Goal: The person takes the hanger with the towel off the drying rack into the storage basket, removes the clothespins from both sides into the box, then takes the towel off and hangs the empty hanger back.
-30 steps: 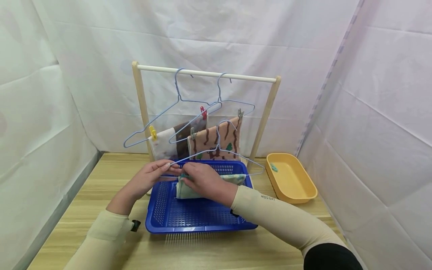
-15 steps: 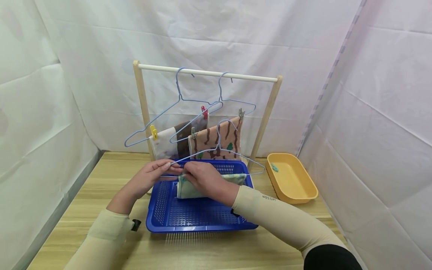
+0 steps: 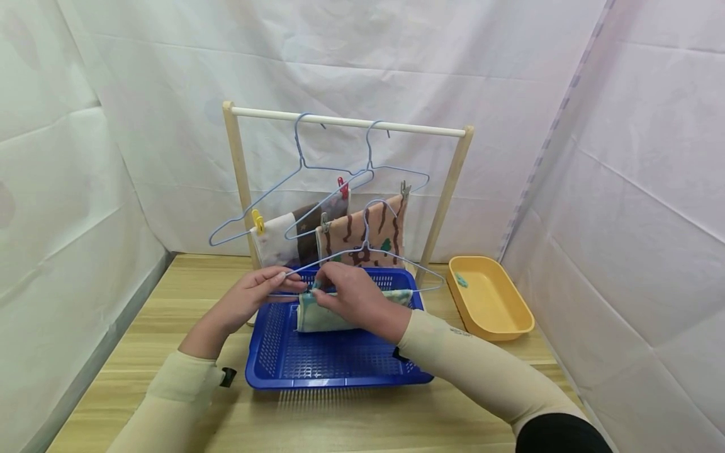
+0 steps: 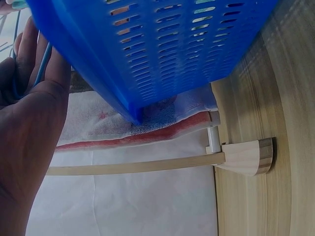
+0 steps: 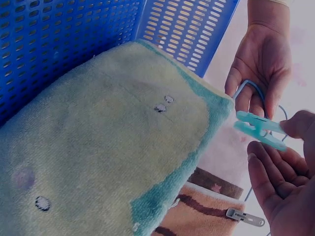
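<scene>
My left hand (image 3: 266, 286) holds the left corner of a blue wire hanger (image 3: 391, 253); the wire loops across its fingers in the left wrist view. A folded green and teal towel (image 3: 323, 314) hangs over the hanger's bottom bar, above the blue basket (image 3: 340, 382). Between thumb and fingers, my right hand (image 3: 359, 292) pinches a teal clothespin (image 5: 258, 130). The clothespin's tip is right beside the towel's upper corner, close to the left fingers. In the head view the right hand hides part of the towel.
Behind the basket stands a wooden rack (image 3: 351, 124) with two blue hangers. They carry a white and brown towel (image 3: 277, 242) and a pinkish towel (image 3: 365, 233), held by clothespins. A yellow tray (image 3: 489, 296) with a teal clothespin (image 3: 461, 280) lies at right.
My right hand has shifted slightly up and to the right, and its fingers have spread a little, so the clothespin shows more. The left hand and hanger stay in place.
</scene>
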Demonstrator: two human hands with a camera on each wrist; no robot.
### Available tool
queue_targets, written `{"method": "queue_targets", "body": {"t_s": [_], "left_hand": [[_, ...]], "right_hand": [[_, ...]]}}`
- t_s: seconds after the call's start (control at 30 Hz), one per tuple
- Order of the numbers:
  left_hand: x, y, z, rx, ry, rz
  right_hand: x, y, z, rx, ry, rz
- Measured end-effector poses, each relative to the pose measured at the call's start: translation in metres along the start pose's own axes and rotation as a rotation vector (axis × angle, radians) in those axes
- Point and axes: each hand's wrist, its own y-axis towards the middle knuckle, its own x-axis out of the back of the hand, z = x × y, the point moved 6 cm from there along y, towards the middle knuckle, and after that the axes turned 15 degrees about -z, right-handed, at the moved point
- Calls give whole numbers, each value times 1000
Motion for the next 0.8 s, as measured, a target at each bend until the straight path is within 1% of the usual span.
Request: {"method": "queue_targets", "body": {"t_s": [0.17, 0.37, 0.53, 0.67, 0.8], "left_hand": [[0, 0, 0, 6, 9, -4], [0, 0, 0, 4, 8, 3], [0, -1, 0, -1, 4, 10], [0, -1, 0, 0, 6, 8], [0, -1, -1, 3, 3, 7]], "right_hand": [[2, -2, -6, -36, 23, -15], [2, -6, -12, -80, 53, 3], [2, -8, -15, -82, 77, 4], [2, -9, -18, -77, 73, -2], [4, -11, -20, -94, 56, 1]]}}
